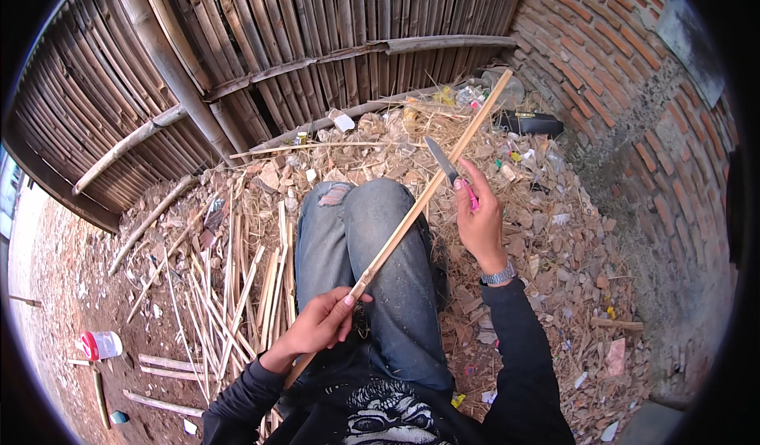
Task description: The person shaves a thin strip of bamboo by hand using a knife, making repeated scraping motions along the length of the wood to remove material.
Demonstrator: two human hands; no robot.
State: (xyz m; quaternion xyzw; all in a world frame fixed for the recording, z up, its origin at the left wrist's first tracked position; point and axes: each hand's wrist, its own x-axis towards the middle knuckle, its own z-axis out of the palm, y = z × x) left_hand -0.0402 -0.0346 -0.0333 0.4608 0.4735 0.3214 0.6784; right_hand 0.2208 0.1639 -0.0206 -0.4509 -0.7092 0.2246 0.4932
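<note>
Black shirt (317, 421), hands (323, 321) pinching wooden strip (396, 237) in left, knife (450, 173) in right, sticks (272, 287) beside jeans (317, 235), rubble (546, 263), perhaps a black case (534, 123)

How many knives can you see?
1. The pink-handled knife is in the person's right hand, by the long pale strip that the left hand holds. Others might be hidden in the rubble.

Long pale bamboo strip (397, 237), straight, slanting up rightward, pink-handled knife (440, 158), grey blade angled across it
</note>
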